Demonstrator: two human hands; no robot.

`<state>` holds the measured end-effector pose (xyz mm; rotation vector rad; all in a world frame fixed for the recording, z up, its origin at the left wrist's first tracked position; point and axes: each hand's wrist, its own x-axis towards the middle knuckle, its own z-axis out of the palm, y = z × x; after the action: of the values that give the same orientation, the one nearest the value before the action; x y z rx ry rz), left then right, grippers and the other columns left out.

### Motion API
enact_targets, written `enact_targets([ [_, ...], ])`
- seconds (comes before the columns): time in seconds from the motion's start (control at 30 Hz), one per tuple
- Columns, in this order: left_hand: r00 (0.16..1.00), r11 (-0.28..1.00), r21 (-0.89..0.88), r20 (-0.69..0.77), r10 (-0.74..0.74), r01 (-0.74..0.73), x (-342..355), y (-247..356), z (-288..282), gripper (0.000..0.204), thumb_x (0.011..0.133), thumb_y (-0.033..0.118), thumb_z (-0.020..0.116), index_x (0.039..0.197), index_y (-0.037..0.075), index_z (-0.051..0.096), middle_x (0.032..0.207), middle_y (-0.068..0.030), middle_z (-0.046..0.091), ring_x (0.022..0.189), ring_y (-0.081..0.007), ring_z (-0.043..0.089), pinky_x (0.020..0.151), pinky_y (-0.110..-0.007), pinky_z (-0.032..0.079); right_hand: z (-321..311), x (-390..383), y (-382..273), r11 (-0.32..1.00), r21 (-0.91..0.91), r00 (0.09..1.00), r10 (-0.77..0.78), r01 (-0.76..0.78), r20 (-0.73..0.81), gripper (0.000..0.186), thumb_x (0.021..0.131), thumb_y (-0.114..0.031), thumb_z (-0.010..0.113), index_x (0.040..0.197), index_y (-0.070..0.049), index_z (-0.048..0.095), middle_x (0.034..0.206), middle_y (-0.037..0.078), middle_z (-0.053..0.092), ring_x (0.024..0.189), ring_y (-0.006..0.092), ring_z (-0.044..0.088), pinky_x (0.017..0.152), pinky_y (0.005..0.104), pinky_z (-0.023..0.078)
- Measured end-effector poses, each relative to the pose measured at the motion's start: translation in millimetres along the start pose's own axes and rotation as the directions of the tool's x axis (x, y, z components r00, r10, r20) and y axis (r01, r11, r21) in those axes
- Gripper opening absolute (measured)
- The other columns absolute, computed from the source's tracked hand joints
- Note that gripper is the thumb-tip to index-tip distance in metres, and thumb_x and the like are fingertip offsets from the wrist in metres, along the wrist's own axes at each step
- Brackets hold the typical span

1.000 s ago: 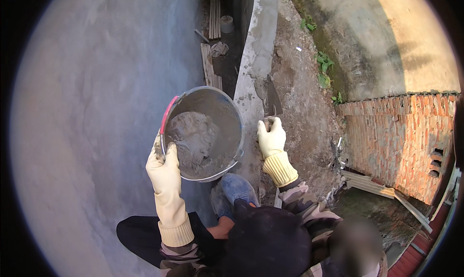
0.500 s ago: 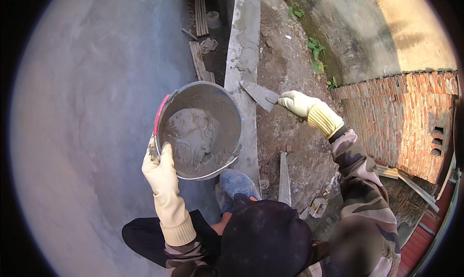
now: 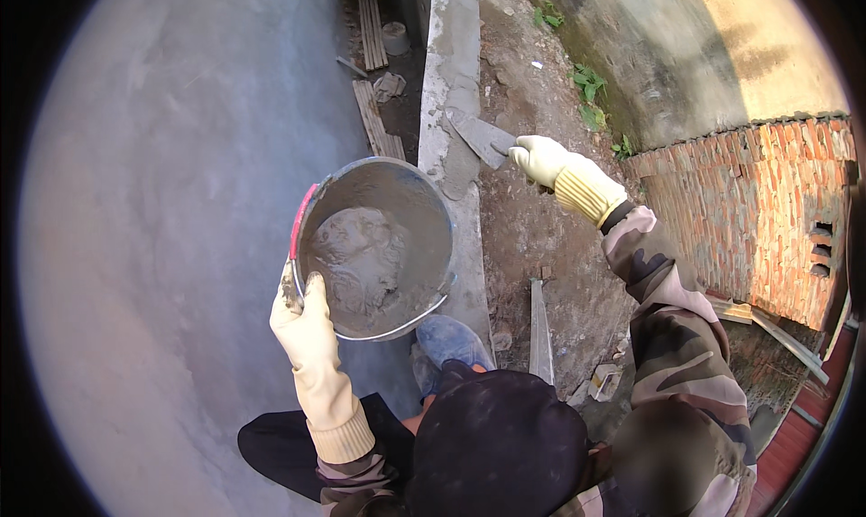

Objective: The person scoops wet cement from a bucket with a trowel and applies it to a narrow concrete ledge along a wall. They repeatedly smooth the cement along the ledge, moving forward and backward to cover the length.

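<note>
My left hand (image 3: 305,323), in a cream glove, grips the near left rim of a bucket (image 3: 428,217), thumb inside and fingers hidden behind the wall. Wet grey mortar (image 3: 361,251) lies in the bucket, and its pink-gripped wire handle (image 3: 302,215) rests along the rim. My gloved right hand (image 3: 546,163) is closed round the handle of a pointing trowel (image 3: 480,136). The trowel's blade lies over the top of a narrow wall (image 3: 456,57), by a patch of fresh mortar (image 3: 458,172) just beyond the bucket.
My blue shoe (image 3: 451,341) is beside the wall top, below the bucket. Right of the wall runs a dirt strip (image 3: 519,237) with plants (image 3: 588,84) and an upright post (image 3: 539,327). Brickwork (image 3: 767,210) stands farther right; wooden strips (image 3: 372,30) lie beyond the bucket.
My right hand and the trowel have moved slightly left and away from me. Mortar now shows on the wall top below the blade. The bucket has shifted slightly right and nearer.
</note>
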<state>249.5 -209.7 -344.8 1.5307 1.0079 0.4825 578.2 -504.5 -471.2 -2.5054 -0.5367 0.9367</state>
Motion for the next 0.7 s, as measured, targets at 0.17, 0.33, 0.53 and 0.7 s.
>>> enact_targets([
  [0.17, 1.0, 1.0, -0.015, -0.016, -0.021, 0.021, -4.7, -0.3, -3.0, 0.041, 0.105, -0.004, 0.066, 0.145, -0.006, 0.068, 0.13, -0.0075, 0.077, 0.115, -0.0129, 0.07, 0.104, -0.03, 0.053, 27.4, -72.8, 11.0, 0.994, 0.023, 0.935, -0.111, 0.11, 0.338, 0.041, 0.11, -0.033, 0.055, 0.132, -0.002, 0.07, 0.103, 0.022, 0.077, 0.095, 0.0369, 0.075, 0.09, 0.0484, 0.058],
  [0.33, 1.0, 1.0, -0.014, -0.01, 0.02, -0.02, -5.8, 1.6, -0.8, 0.039, 0.104, -0.003, 0.067, 0.143, -0.007, 0.069, 0.127, -0.007, 0.078, 0.112, -0.0127, 0.07, 0.102, -0.03, 0.054, 0.6, -65.1, 7.1, 0.976, -0.077, 0.954, -0.182, 0.205, 0.238, 0.042, 0.109, -0.039, 0.057, 0.127, -0.004, 0.073, 0.114, 0.027, 0.077, 0.112, 0.0448, 0.073, 0.099, 0.0535, 0.056],
  [0.53, 0.999, 0.997, 0.067, 0.003, -0.032, 0.032, -3.2, 9.1, 0.1, 0.042, 0.106, -0.004, 0.065, 0.148, -0.006, 0.066, 0.132, -0.006, 0.075, 0.115, -0.0117, 0.068, 0.104, -0.028, 0.052, -42.2, 45.0, -17.8, 0.907, 0.41, 0.994, 0.11, -0.099, -0.003, 0.04, 0.116, -0.045, 0.054, 0.112, -0.007, 0.068, 0.072, 0.003, 0.056, 0.05, 0.0152, 0.05, 0.047, 0.0358, 0.041],
  [0.7, 0.992, 0.987, 0.106, -0.049, -0.116, 0.121, -5.2, 11.4, -0.8, 0.041, 0.106, -0.002, 0.066, 0.147, -0.005, 0.067, 0.131, -0.0054, 0.075, 0.114, -0.0113, 0.068, 0.103, -0.028, 0.052, -20.9, 57.9, -11.3, 0.952, 0.298, 0.989, 0.024, -0.068, 0.147, 0.042, 0.116, -0.043, 0.052, 0.111, -0.005, 0.069, 0.069, 0.004, 0.057, 0.053, 0.017, 0.052, 0.051, 0.038, 0.044],
])
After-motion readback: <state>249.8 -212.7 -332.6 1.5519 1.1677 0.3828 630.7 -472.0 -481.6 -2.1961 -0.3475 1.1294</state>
